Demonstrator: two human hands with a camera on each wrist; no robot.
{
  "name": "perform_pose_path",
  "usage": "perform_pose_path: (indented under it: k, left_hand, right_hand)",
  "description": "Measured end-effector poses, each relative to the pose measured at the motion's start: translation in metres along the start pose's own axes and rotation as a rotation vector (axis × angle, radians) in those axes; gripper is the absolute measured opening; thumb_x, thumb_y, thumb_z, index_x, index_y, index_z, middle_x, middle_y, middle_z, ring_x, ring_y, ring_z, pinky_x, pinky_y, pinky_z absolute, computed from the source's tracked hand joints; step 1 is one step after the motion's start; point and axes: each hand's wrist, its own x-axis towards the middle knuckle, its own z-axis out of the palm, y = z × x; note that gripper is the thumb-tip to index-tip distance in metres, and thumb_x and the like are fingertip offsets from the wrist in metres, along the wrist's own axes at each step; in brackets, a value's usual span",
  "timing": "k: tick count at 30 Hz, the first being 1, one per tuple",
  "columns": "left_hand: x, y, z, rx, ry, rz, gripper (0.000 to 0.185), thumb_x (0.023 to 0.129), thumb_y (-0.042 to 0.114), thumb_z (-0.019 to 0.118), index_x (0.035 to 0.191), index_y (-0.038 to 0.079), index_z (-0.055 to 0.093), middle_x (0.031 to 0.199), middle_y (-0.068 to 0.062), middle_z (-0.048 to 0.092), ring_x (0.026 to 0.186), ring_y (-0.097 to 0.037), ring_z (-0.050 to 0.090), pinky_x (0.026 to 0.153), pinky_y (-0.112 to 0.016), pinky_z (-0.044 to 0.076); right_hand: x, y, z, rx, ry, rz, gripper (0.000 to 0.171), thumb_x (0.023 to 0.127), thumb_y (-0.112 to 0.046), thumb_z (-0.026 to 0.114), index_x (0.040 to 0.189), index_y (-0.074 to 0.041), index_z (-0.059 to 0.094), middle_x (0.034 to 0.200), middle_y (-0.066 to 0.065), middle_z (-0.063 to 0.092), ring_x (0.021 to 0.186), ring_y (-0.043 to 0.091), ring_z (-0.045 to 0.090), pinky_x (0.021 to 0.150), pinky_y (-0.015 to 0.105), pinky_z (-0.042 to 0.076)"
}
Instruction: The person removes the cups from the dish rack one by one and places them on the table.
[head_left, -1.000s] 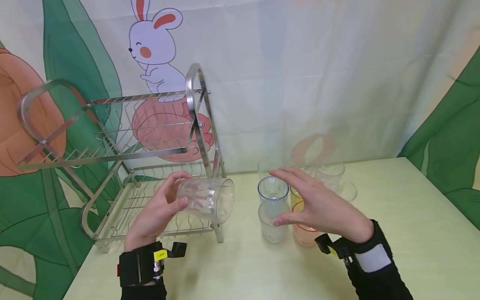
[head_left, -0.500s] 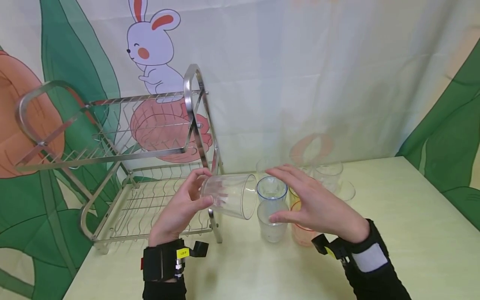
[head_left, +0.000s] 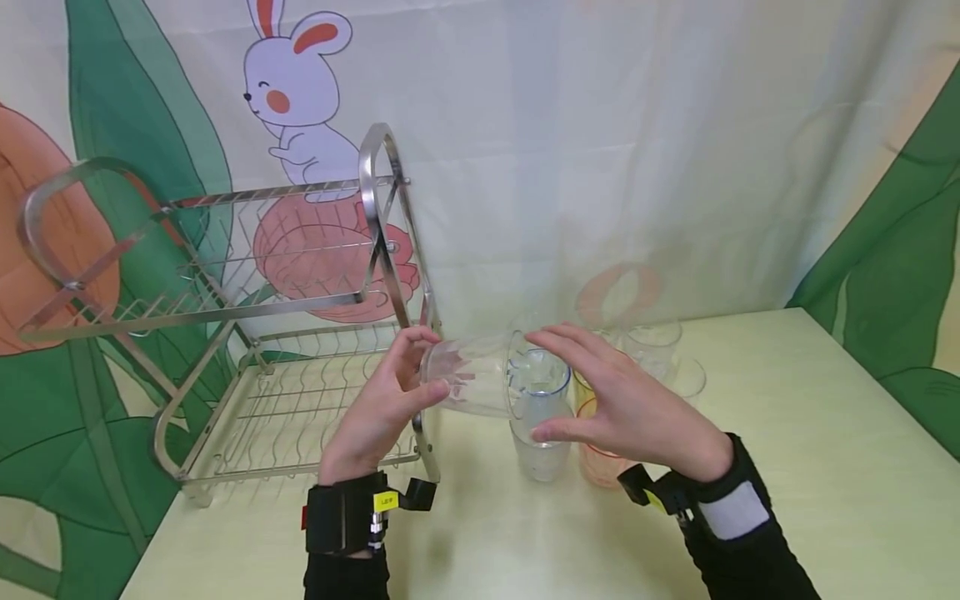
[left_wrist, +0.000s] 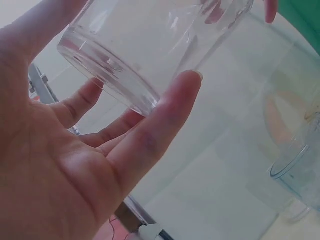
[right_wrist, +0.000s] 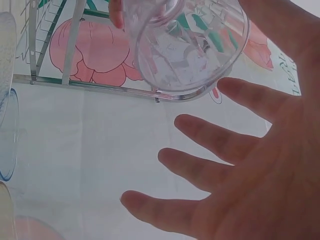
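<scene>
1. Left hand grips the clear cup by its base, fingers curled round it. The cup lies sideways in the air, mouth toward three o'clock.
2. Right hand is spread wide and holds nothing, just beside the rim.
3. Best to close evenly round the wall, clear of the stacked cups below.

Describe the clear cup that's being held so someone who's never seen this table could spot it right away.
Start at the metal dish rack on the left of the pale green table. Just right of its front corner, the left hand grips a clear plastic cup by its base. Unlike the cluster of cups standing upright beside it, this one is in the air, on its side, mouth facing the right hand.
</scene>
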Motion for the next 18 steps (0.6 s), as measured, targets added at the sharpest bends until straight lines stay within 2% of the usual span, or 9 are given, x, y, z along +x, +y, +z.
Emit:
perform_pose_path:
  k: [12, 18]
  left_hand:
    - [0.009, -0.005, 0.017, -0.018, -0.042, -0.002, 0.053, 0.088, 0.015, 0.073, 0.129, 0.018, 0.040, 0.141, -0.012, 0.042, 0.117, -0.033, 0.056, 0.099, -0.047, 0.043]
    - [0.013, -0.006, 0.030, -0.031, -0.057, 0.021, 0.058, 0.090, 0.024, 0.072, 0.133, 0.013, 0.034, 0.139, -0.014, 0.043, 0.119, -0.034, 0.056, 0.098, -0.047, 0.044]
  right_hand:
    - [0.001, 0.000, 0.000, 0.038, 0.043, 0.001, 0.091, 0.079, -0.046, 0.080, 0.151, -0.016, 0.034, 0.149, 0.003, 0.039, 0.134, 0.022, 0.041, 0.105, 0.046, 0.040]
    - [0.001, 0.002, -0.005, 0.075, 0.065, 0.005, 0.089, 0.080, -0.039, 0.081, 0.151, -0.014, 0.034, 0.142, 0.003, 0.045, 0.124, 0.020, 0.047, 0.098, 0.043, 0.047]
